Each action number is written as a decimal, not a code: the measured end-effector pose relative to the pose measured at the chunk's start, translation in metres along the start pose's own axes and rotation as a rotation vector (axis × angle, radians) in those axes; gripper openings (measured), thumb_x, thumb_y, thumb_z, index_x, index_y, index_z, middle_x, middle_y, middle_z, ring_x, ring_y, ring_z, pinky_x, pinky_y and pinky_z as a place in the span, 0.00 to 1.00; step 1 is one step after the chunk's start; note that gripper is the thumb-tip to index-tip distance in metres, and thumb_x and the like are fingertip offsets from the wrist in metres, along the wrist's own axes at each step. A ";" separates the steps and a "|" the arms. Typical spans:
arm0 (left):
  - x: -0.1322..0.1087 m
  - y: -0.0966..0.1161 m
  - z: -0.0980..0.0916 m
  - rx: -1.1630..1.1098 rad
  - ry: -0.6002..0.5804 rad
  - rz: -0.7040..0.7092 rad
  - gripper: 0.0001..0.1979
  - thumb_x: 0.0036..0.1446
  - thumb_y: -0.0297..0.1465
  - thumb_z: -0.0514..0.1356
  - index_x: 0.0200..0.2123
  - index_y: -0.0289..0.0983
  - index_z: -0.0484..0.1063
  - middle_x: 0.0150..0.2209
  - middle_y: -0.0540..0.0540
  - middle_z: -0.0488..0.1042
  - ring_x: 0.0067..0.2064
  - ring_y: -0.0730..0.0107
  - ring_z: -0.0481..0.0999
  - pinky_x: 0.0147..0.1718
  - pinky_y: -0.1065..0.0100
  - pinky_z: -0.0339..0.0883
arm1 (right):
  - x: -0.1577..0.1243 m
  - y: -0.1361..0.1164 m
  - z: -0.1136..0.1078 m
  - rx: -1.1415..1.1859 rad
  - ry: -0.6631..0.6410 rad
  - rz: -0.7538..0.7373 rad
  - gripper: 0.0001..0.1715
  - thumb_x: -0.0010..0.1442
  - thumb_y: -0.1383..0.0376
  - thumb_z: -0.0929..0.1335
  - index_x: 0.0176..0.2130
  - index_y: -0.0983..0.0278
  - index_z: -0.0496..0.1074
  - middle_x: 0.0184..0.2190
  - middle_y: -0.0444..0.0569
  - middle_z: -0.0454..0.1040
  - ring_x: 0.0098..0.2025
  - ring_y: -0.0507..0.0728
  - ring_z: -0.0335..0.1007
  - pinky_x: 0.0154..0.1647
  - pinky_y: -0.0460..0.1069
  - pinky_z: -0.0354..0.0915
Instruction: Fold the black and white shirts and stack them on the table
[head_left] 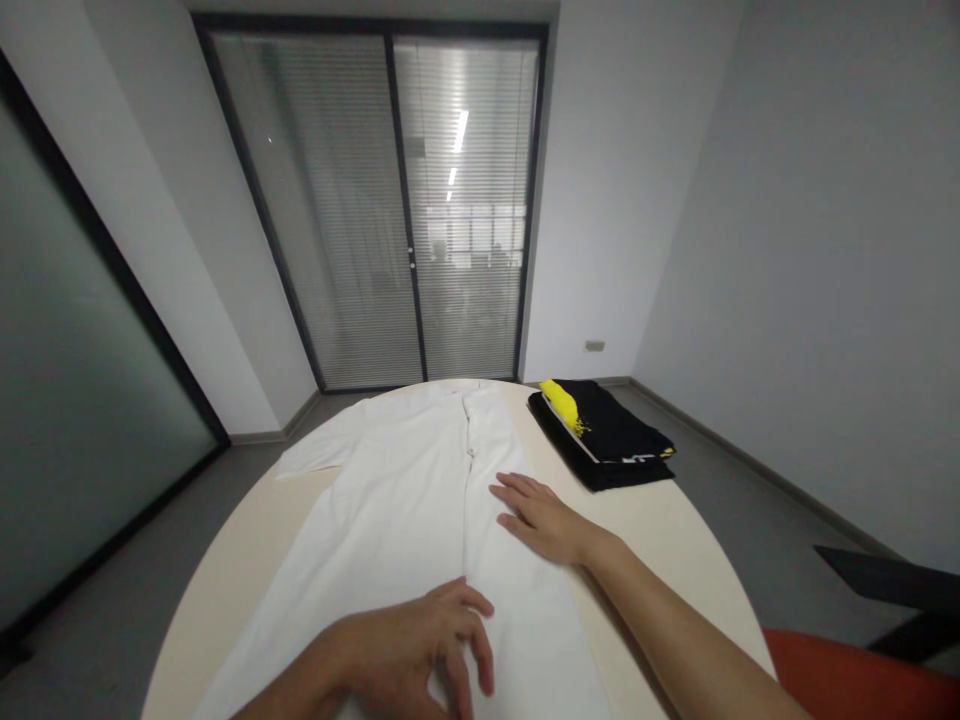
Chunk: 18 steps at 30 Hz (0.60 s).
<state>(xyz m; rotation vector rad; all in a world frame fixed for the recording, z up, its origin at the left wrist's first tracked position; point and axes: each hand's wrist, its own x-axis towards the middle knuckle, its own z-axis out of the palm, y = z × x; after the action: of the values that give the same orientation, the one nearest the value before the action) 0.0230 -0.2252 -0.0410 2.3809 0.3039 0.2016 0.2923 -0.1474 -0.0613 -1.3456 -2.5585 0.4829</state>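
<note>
A white short-sleeved shirt (390, 510) lies spread over the round table, with one sleeve out to the far left and its right side folded inward along a lengthwise edge. My right hand (544, 520) rests on that folded side, fingers stretched out and lightly spread. Nearer to me, my left hand (420, 650) hovers over or touches the cloth beside the fold edge, its fingers curved and apart with nothing between them. The lower end of the shirt runs out of view at the bottom.
At the table's (697, 580) far right edge sits a stack of folded black clothes (615, 430) with a yellow patch. An orange chair seat (847, 670) with a black armrest (892, 580) stands at the lower right. Beyond are glass doors (405, 220) with blinds.
</note>
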 end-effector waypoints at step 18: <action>0.043 -0.003 0.062 0.446 0.035 0.086 0.24 0.72 0.38 0.47 0.68 0.60 0.51 0.72 0.51 0.48 0.71 0.49 0.51 0.67 0.42 0.45 | 0.001 -0.003 -0.012 -0.057 0.035 0.081 0.31 0.69 0.48 0.57 0.64 0.57 0.64 0.68 0.55 0.59 0.70 0.65 0.50 0.69 0.66 0.40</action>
<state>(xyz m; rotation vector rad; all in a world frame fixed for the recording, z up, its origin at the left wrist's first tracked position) 0.0781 -0.2511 -0.0858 2.8375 0.2862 0.2351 0.2931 -0.1458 -0.0492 -1.4692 -2.5156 0.3997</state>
